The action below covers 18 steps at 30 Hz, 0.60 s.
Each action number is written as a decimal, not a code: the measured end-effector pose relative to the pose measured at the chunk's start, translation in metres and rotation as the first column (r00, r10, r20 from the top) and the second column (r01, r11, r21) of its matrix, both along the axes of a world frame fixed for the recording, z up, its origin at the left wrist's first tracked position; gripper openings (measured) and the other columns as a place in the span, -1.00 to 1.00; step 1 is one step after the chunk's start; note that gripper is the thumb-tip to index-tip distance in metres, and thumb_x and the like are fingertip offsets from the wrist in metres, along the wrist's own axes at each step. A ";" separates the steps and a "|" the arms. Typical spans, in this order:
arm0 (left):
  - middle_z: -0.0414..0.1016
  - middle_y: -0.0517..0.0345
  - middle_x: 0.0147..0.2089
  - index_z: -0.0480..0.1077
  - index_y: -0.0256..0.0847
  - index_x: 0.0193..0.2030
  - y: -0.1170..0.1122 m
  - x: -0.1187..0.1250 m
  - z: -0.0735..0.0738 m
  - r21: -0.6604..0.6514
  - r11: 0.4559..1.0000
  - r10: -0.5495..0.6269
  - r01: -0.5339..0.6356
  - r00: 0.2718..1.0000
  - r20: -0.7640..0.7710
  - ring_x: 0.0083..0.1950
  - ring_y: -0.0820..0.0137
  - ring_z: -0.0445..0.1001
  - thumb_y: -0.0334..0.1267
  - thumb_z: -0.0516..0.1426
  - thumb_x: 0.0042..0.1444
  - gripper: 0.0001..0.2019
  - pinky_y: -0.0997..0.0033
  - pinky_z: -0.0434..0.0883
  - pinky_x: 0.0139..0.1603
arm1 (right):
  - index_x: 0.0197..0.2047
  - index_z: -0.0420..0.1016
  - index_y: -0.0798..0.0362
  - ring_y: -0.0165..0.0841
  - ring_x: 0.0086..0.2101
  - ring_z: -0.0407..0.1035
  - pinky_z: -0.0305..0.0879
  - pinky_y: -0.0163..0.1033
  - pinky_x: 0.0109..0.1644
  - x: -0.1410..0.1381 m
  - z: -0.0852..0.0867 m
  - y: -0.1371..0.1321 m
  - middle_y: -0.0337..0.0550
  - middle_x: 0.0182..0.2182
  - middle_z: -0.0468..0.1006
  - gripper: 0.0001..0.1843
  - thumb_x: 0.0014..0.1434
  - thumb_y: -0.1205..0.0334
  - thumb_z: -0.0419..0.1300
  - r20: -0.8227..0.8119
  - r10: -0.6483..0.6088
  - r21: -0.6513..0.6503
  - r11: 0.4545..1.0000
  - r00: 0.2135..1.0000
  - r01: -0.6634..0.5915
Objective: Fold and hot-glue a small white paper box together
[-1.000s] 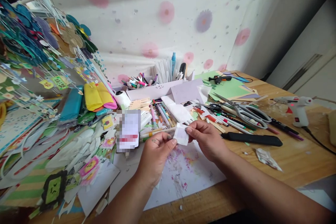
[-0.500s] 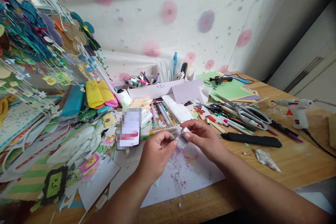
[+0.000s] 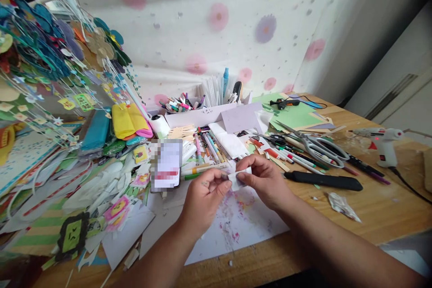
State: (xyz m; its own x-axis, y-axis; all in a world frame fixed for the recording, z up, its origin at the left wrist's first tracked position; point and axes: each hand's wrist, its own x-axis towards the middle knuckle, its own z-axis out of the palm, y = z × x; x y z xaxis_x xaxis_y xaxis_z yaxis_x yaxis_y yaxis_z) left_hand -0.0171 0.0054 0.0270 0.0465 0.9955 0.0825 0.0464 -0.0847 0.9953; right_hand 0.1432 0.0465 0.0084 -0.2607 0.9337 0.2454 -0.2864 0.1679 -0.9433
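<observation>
Fingers (image 3: 223,187) of L hand (image 3: 200,204) and of R hand (image 3: 265,182) are closed in a pinch on one small flat piece of white paper-like material (image 3: 238,182). It is held up between the fingertips, L fingers on its left edge, R thumb (image 3: 247,179) across its right part. Below the fingers is a large white paper sheet (image 3: 202,252) w/ pink crumbs (image 3: 235,237). Step in hand, I judge, is bending or folding of this piece; R thumb covers part of it, so no. of layers I can't tell. Next move prob. calls for steady L pinch and even pressure of R thumb along the bend. Right of R fingers, nearby, lies a long flat black tool (image 3: 326,181); farther right, well apart, stands a white plastic glue gun (image 3: 385,148) w/ red trigger (image 3: 372,145).
</observation>
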 end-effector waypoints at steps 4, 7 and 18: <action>0.38 0.24 -0.46 0.43 -0.22 -0.41 0.002 -0.002 -0.005 -0.011 1.000 0.022 -0.021 0.999 0.043 -0.42 0.48 0.32 -0.19 0.22 0.01 -0.86 0.53 0.27 -0.39 | -0.42 0.49 0.03 -0.44 -0.50 0.28 0.23 -0.32 -0.45 -0.004 0.001 -0.002 -0.25 -0.51 0.47 -0.80 -0.09 0.17 0.40 -0.043 0.003 -0.022 1.000 0.999 -0.004; 0.40 0.23 -0.45 0.44 -0.22 -0.39 0.004 -0.005 -0.010 -0.030 0.999 0.045 -0.043 0.997 0.065 -0.40 0.47 0.33 -0.17 0.23 0.02 -0.84 0.54 0.29 -0.36 | -0.32 0.52 0.00 -0.40 -0.43 0.34 0.29 -0.30 -0.41 0.005 0.006 0.001 -0.21 -0.42 0.51 -0.80 -0.04 0.17 0.38 -0.055 -0.069 0.028 0.997 0.996 0.070; 0.52 0.19 -0.37 0.49 -0.19 -0.39 0.009 -0.004 -0.005 -0.162 0.984 0.132 -0.074 0.913 0.387 -0.29 0.35 0.47 -0.16 0.35 -0.14 -0.79 0.40 0.46 -0.25 | -0.35 0.34 0.06 -0.28 -0.39 0.25 0.21 -0.08 -0.23 0.245 0.014 0.042 -0.18 -0.42 0.34 -0.76 -0.14 0.18 0.20 0.185 -0.982 0.349 0.040 -0.027 0.936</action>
